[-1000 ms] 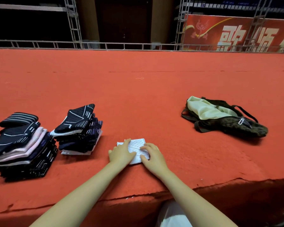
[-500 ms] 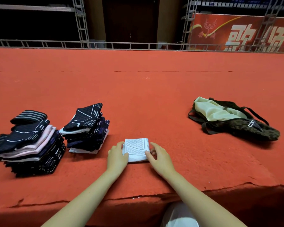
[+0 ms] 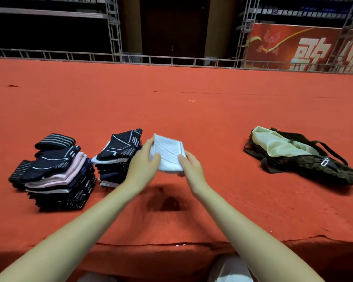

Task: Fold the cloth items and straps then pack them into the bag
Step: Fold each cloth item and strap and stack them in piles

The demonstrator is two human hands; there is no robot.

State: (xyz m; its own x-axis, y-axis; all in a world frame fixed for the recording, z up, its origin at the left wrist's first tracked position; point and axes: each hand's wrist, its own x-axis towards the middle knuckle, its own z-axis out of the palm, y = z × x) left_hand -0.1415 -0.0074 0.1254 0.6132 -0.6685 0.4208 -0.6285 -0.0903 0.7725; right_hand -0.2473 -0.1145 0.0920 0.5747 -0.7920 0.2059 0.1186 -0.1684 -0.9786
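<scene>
While both arms reach forward, left hand (image 3: 144,163) and right hand (image 3: 192,166) hold white cloth (image 3: 168,154) aloft.

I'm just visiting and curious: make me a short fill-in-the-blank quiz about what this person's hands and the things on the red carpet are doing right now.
1. Both the left hand and right hand hold a folded ____ mesh cloth.
2. The cloth is held ____ the red carpet, not lying on it.
3. The dark patterned bag, cream lining showing, lies to the person's ____.
4. ____ stacks of folded dark cloths sit at the left.

Missing words: white; above; right; two
</scene>
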